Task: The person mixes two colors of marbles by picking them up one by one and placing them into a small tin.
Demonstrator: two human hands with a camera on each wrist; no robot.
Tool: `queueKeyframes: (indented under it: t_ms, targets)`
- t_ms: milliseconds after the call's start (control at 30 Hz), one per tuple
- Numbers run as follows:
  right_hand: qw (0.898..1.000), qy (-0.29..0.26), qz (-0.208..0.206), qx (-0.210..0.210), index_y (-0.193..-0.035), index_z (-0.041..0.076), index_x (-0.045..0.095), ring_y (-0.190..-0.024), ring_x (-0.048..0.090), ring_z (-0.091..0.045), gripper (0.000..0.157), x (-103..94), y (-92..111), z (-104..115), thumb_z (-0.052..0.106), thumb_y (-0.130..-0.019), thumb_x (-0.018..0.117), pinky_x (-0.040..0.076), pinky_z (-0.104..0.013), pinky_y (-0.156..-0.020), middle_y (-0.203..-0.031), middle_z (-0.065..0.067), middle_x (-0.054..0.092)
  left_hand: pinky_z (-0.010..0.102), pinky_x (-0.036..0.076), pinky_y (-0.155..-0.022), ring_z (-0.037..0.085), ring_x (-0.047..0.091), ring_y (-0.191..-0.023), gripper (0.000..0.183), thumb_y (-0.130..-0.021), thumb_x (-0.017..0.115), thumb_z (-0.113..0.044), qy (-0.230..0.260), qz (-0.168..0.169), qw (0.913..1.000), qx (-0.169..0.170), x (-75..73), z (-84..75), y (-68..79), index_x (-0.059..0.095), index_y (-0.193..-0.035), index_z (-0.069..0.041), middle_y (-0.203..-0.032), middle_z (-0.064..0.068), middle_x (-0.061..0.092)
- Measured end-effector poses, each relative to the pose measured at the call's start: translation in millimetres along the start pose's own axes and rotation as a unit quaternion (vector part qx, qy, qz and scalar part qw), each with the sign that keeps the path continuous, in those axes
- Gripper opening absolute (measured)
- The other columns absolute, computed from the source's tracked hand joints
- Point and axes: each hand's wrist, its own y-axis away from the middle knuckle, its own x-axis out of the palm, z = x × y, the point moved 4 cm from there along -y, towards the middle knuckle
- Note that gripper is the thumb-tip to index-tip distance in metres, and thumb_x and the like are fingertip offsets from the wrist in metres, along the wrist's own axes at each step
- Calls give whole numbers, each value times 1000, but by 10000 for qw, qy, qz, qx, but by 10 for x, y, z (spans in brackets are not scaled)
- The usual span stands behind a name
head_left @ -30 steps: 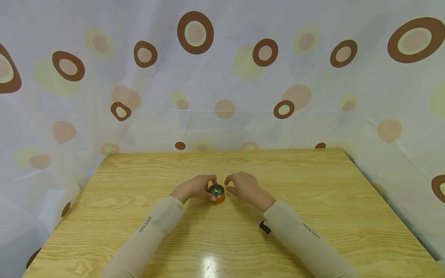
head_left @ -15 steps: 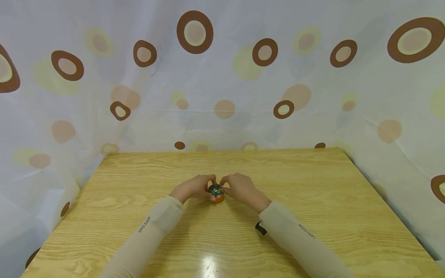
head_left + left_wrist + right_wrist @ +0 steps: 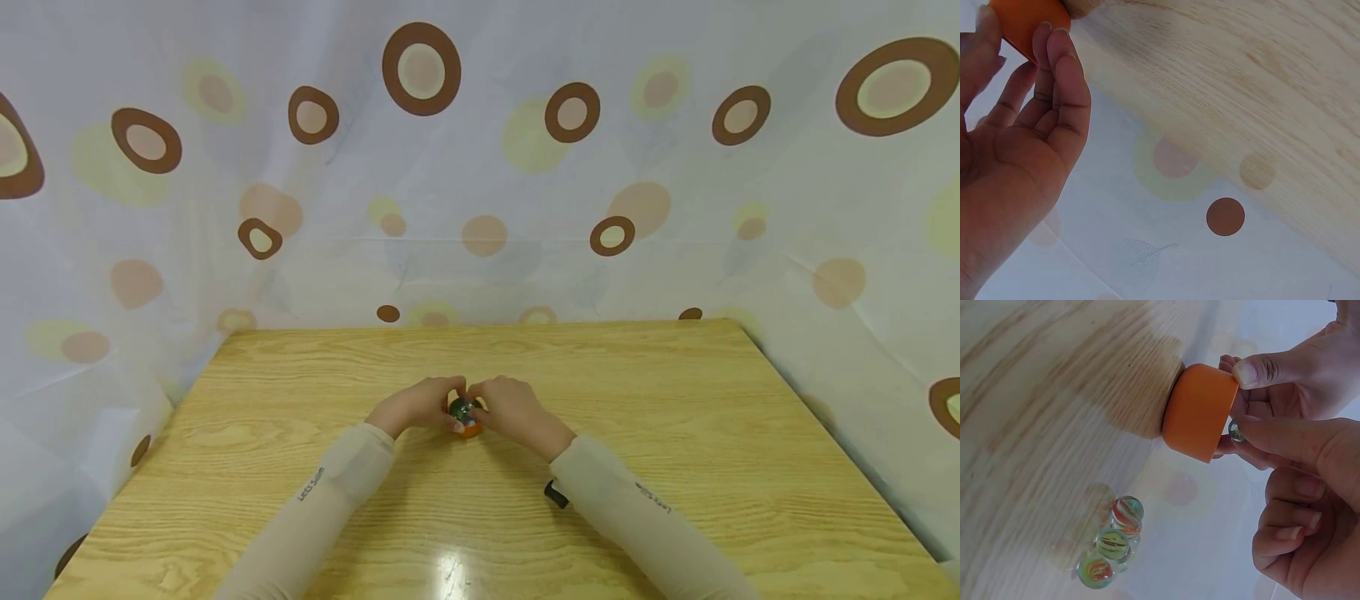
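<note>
A small orange cup (image 3: 470, 431) stands upright on the wooden table, with something dark and shiny inside it in the head view. My left hand (image 3: 429, 403) holds its side and rim between thumb and fingers; the left wrist view shows these fingers curved against the cup's orange wall (image 3: 1030, 28). Between thumb and forefinger, my right hand (image 3: 517, 407) pinches a clear glass marble (image 3: 1235, 430) right at the cup's mouth. The right hand's other fingers are curled into the palm. Much of the cup's inside is hidden by the fingers.
Several glass marbles with coloured swirls (image 3: 1112, 544) lie close together on the table in the right wrist view. A pale patterned sheet (image 3: 480, 167) hangs behind the wooden table (image 3: 637, 375) and at its sides. A black wrist device (image 3: 557, 494) shows under the right sleeve.
My right hand has moved left, from beside the cup to over its mouth, with the marble in its fingers. The left hand and the cup have stayed nearly still.
</note>
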Motion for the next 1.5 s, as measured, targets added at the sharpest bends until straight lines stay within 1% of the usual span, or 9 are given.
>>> queueKeyframes:
  t_ms: [333,533,767,867,967,1067,1167,1300,1500]
  targets:
    - [9999,-86,-13,134,-109,8,71,-67,62,-18,20,-39,13,-26,14,-89,70,51,-32,-56,-98,-11,71,26,42,-61,17,50,-67,34,-83,76,-14,14,33,10000,-57,8,2,-5,54,-109,-8,-85,6,58]
    - [9995,-26,-141,264,-104,10,72,-72,63,-21,17,-86,29,-90,17,-89,71,51,-35,-57,-95,-11,71,27,44,-63,16,52,-68,34,-83,77,-13,-21,46,9999,-128,5,8,-22,55,-108,-9,-84,5,59]
    - [9991,-44,-111,418,-104,10,72,-80,64,-26,16,-127,69,-153,16,-90,69,52,-38,-62,-96,-11,71,28,44,-65,17,53,-69,36,-82,78,-13,-81,5,9999,-151,-2,-14,-4,55,-108,-9,-81,3,58]
    - [9985,12,-80,537,-105,11,71,-76,63,-23,16,-142,84,-187,18,-91,68,51,-36,-59,-86,-7,70,28,45,-65,17,54,-70,37,-82,78,-14,-124,-3,9998,-156,2,-24,3,54,-109,-9,-80,3,58]
    - [9978,10,-23,655,-107,11,71,-62,59,-15,17,-138,90,-243,19,-92,67,48,-32,-53,-77,-3,68,28,44,-65,16,54,-69,37,-82,78,-15,-146,-8,9997,-171,-3,-35,2,54,-109,-9,-79,4,58]
    - [9969,-66,45,782,-109,11,70,-51,55,-9,19,-135,101,-300,19,-93,66,47,-30,-51,-71,-1,66,28,44,-64,16,54,-68,36,-81,78,-15,-139,-20,9998,-160,-4,-38,1,55,-108,-9,-78,4,58]
    - [9960,-95,44,883,-109,11,70,-55,57,-8,19,-144,123,-352,19,-93,66,47,-28,-52,-79,-2,69,27,44,-64,16,54,-68,36,-81,78,-14,-128,-40,9998,-115,-4,-36,1,55,-107,-9,-78,4,58]
    - [9959,-70,9,899,-108,10,71,-65,61,-14,18,-162,158,-411,20,-93,66,45,-28,-50,-94,-7,71,26,43,-63,16,54,-68,35,-81,79,-14,-124,-51,9999,-95,-4,-30,1,55,-106,-9,-77,4,59]
    - [9955,-1,-24,942,-104,10,71,-65,60,-17,16,-199,193,-471,20,-93,66,45,-28,-49,-90,-7,70,27,43,-64,16,54,-68,35,-81,79,-15,-145,-35,9998,-105,-5,-23,-8,55,-107,-10,-77,4,58]
